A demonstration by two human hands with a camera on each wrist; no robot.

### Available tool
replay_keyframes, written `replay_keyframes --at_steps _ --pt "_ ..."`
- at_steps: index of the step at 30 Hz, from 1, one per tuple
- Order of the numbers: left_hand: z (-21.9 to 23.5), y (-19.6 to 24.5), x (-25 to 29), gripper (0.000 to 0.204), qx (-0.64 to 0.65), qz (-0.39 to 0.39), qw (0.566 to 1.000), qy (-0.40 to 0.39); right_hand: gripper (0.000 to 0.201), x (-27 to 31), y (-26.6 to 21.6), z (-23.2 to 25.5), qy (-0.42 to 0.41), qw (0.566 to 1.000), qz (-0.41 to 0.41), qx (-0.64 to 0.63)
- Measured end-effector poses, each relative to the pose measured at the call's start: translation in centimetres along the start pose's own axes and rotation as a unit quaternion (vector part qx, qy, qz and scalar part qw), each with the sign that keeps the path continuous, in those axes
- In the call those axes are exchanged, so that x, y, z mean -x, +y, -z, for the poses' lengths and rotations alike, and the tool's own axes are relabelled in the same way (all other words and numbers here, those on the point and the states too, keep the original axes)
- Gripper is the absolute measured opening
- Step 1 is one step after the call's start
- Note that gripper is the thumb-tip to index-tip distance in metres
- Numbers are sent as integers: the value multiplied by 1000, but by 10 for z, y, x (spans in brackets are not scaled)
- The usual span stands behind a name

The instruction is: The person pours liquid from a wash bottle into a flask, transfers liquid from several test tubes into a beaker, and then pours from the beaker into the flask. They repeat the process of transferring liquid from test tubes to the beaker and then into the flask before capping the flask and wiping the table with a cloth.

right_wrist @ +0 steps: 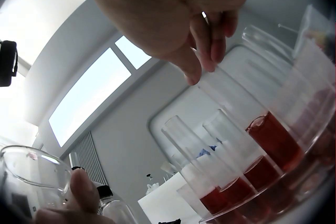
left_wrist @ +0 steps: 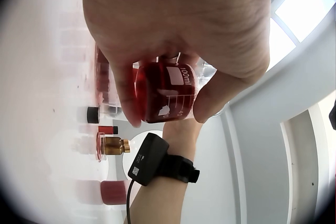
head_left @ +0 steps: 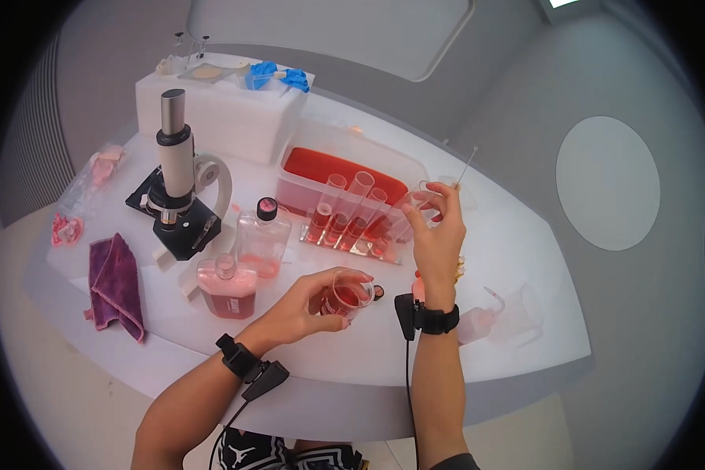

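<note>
My left hand (head_left: pixel 294 309) grips a small glass beaker (head_left: pixel 343 298) of red liquid low over the table's front. In the left wrist view, white 100ml markings show on the beaker (left_wrist: pixel 168 98), with fingers and thumb on either side. My right hand (head_left: pixel 440 235) is raised at the right end of a clear test tube rack (head_left: pixel 352 247), pinching a thin rod (head_left: pixel 468 162) that points up and right. Several test tubes (head_left: pixel 359 192) with red liquid lean in the rack. In the right wrist view, the right fingertips (right_wrist: pixel 193 77) are right at one tube's rim.
Behind the rack stands a plastic tub (head_left: pixel 298 192) of red liquid. Left are two bottles of pink liquid (head_left: pixel 262 251), a microscope (head_left: pixel 176 168) and a purple cloth (head_left: pixel 116 282). A spouted bottle (head_left: pixel 478 321) and clear jug (head_left: pixel 525 309) stand right. Blue gloves (head_left: pixel 262 74) lie on a white block.
</note>
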State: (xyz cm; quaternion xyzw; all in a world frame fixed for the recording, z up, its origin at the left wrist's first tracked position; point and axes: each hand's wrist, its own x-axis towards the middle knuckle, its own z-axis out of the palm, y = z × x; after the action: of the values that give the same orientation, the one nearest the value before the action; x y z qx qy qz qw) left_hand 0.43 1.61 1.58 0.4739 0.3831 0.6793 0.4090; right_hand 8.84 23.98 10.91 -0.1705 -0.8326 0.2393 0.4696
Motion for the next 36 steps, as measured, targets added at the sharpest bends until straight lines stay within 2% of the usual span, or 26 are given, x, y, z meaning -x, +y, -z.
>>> replay_keyframes --at_steps 7,12,14,18,25,28,33,36 --pt "-5 7 1 73 -41 26 999 8 57 4 -3 -5 2 1000 23 7" --pt "-7 11 0 75 -53 40 998 6 56 11 9 -16 -37 992 88 83" --pt "-7 12 1 75 -53 44 998 5 57 15 13 -23 -43 990 89 98" --pt "-7 10 0 75 -61 38 997 6 59 14 18 -26 -35 980 101 165" --pt "-7 1 -1 76 -72 16 997 0 61 12 6 -25 -25 986 107 124" --pt "-7 5 -1 76 -76 19 997 2 62 12 -5 -25 -54 982 119 133" --pt "-9 6 -1 75 -85 19 996 5 65 20 -2 -34 -64 961 151 224" --pt "-8 5 -1 75 -90 18 996 7 66 18 -1 -33 -64 959 153 231"
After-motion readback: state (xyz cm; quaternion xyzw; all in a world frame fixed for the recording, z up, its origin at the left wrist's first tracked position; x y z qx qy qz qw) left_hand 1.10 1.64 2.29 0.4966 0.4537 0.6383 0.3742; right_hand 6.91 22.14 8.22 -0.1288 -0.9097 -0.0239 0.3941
